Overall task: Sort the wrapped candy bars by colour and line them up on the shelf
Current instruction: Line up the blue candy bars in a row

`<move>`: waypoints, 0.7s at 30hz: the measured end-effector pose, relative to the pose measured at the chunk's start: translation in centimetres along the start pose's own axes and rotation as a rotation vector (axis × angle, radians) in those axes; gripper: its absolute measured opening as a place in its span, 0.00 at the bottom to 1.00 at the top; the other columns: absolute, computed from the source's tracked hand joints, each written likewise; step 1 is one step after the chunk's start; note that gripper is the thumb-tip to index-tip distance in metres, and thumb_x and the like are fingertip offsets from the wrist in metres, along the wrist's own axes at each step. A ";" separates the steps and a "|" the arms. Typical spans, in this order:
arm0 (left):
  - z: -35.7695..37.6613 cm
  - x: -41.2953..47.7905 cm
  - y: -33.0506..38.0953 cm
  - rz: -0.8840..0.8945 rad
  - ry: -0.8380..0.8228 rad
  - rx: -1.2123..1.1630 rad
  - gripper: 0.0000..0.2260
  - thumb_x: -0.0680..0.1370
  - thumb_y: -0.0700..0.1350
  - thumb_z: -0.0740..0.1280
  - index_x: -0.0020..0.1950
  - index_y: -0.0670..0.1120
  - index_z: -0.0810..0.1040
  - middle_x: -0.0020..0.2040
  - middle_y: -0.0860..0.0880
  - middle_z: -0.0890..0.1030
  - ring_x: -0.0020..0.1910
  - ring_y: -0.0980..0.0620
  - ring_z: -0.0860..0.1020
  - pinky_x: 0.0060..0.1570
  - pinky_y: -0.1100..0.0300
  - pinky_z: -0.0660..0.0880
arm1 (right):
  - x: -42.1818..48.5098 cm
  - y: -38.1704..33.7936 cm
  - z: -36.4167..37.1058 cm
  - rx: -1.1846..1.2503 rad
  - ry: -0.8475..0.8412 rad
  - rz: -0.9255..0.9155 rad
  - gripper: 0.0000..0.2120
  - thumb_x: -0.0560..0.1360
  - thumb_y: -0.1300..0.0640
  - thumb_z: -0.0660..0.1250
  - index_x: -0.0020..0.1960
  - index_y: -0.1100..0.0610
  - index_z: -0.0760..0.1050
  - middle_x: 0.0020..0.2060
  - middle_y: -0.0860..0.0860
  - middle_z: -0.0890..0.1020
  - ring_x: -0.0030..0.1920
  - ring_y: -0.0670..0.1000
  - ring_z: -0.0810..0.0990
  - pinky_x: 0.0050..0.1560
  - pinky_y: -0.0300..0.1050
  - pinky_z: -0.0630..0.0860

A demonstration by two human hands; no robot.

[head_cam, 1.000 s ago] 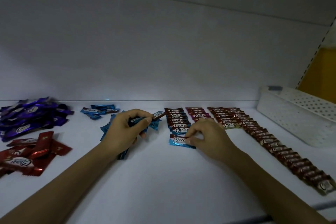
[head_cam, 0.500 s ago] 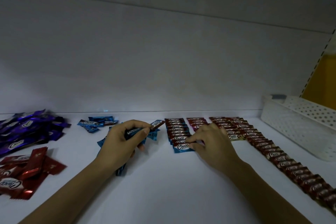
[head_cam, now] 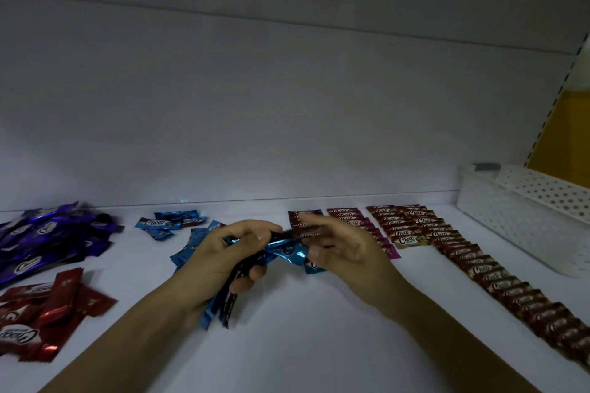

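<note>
My left hand [head_cam: 220, 252] grips a bundle of blue candy bars [head_cam: 220, 303] above the white shelf [head_cam: 319, 344]. One blue bar [head_cam: 285, 254] sticks out of the bundle to the right, and my right hand [head_cam: 351, 252] pinches its end between thumb and fingers. Behind my hands the row of blue bars [head_cam: 314, 267] is mostly hidden. A short pink row [head_cam: 348, 217] and a long brown row [head_cam: 498, 277] lie to its right. A few loose blue bars [head_cam: 169, 223] lie at the back left.
A purple pile [head_cam: 48, 239] and a red pile [head_cam: 54, 306] sit at the left. A white perforated basket [head_cam: 526, 220] stands at the right against the back wall. A yellow panel shows beyond the shelf's right upright.
My right hand has left the laid-down blue bar in the row and moved left to the bundle. My left hand lifted and turned the bundle toward it.
</note>
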State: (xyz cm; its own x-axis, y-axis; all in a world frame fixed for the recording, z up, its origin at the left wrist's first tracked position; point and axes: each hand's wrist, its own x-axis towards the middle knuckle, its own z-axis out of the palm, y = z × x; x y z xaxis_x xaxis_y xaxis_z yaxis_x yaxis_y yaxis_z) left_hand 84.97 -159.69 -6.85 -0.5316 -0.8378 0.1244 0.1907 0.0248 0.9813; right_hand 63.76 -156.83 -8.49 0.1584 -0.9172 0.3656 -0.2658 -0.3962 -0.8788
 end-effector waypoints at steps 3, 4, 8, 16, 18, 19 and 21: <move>0.3 -0.1 -0.2 0.023 -0.016 0.084 0.10 0.69 0.50 0.68 0.46 0.49 0.85 0.27 0.48 0.77 0.21 0.58 0.70 0.20 0.67 0.66 | -0.2 -0.4 -0.2 0.113 0.062 -0.039 0.12 0.74 0.63 0.66 0.54 0.51 0.80 0.45 0.52 0.85 0.47 0.51 0.84 0.47 0.40 0.79; 0.3 0.0 -0.3 0.044 0.002 0.109 0.10 0.70 0.49 0.68 0.46 0.49 0.85 0.28 0.48 0.77 0.22 0.57 0.71 0.20 0.67 0.66 | -0.3 -0.4 -0.2 0.152 0.060 -0.022 0.11 0.75 0.63 0.66 0.54 0.51 0.80 0.42 0.53 0.85 0.44 0.51 0.84 0.46 0.39 0.79; 0.0 0.3 -1.5 0.536 0.175 0.688 0.06 0.76 0.47 0.69 0.48 0.52 0.86 0.47 0.53 0.84 0.42 0.58 0.81 0.35 0.66 0.76 | -0.3 -0.1 -0.2 0.249 0.003 0.179 0.18 0.71 0.44 0.71 0.58 0.49 0.78 0.47 0.52 0.85 0.50 0.51 0.84 0.47 0.40 0.77; 0.4 0.4 -2.1 1.061 0.045 1.495 0.12 0.77 0.42 0.63 0.56 0.45 0.84 0.59 0.42 0.81 0.41 0.49 0.83 0.28 0.58 0.79 | -0.3 0.0 -0.2 0.316 0.050 0.155 0.09 0.67 0.47 0.69 0.40 0.52 0.81 0.44 0.53 0.84 0.47 0.50 0.81 0.48 0.44 0.76; 0.3 0.4 -2.1 1.015 0.014 1.520 0.13 0.77 0.42 0.62 0.57 0.46 0.83 0.59 0.43 0.81 0.43 0.48 0.83 0.28 0.57 0.79 | -0.2 0.2 -0.3 0.370 0.064 0.179 0.12 0.69 0.50 0.69 0.44 0.59 0.79 0.45 0.57 0.83 0.47 0.53 0.81 0.50 0.46 0.77; 0.3 0.4 -2.1 0.983 0.012 1.518 0.14 0.77 0.43 0.62 0.58 0.46 0.83 0.59 0.43 0.81 0.43 0.47 0.84 0.29 0.57 0.79 | -0.2 0.3 -0.4 0.386 0.098 0.197 0.12 0.70 0.53 0.68 0.47 0.61 0.78 0.46 0.57 0.83 0.47 0.53 0.82 0.50 0.46 0.77; 0.1 0.4 -2.0 0.934 0.053 1.474 0.14 0.77 0.44 0.61 0.58 0.46 0.83 0.61 0.44 0.80 0.46 0.47 0.83 0.33 0.55 0.81 | -0.1 0.3 -1.1 0.344 0.212 0.214 0.08 0.75 0.58 0.66 0.50 0.61 0.78 0.43 0.54 0.84 0.43 0.47 0.83 0.44 0.39 0.78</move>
State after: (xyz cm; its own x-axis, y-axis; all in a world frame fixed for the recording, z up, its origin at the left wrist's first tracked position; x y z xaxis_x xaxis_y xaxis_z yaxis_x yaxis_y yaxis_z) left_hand 84.32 -160.02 -8.76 -0.6591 -0.2688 0.7023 -0.4708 0.8758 -0.1066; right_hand 62.63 -156.89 -8.42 -0.0738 -0.9795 0.1875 0.0654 -0.1924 -0.9791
